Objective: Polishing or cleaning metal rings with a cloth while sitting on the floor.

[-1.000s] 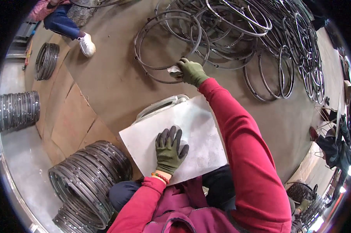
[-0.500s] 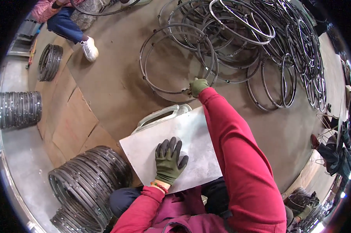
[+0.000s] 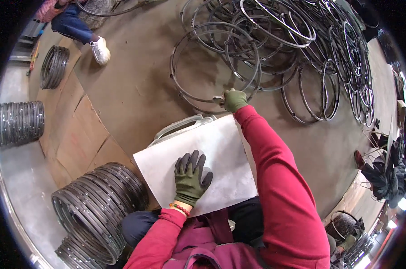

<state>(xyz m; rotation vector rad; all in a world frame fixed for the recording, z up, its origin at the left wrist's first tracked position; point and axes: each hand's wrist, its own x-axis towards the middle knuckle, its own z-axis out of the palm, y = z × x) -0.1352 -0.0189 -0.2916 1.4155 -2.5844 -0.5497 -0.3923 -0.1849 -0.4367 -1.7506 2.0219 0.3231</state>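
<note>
My left hand, in a green glove with dark grey fingers, lies flat with fingers spread on a pale rectangular board over my lap. My right arm reaches ahead past the board. At its end my right hand, in a similar glove, is closed on the near rim of a thin dark metal ring. That ring overlaps others at the near edge of a loose heap of rings. A small pale bit shows at the right fingertips; I cannot make out what it is.
Beside my left leg stands a long row of stacked rings. Two smaller ring stacks sit farther left, near cardboard sheets. A pale plastic frame pokes out beyond the board. Another person's shoe is at upper left.
My right hand and the gripped ring have shifted slightly to the right against the heap. My left hand stays flat on the board. The whole view has moved a little.
</note>
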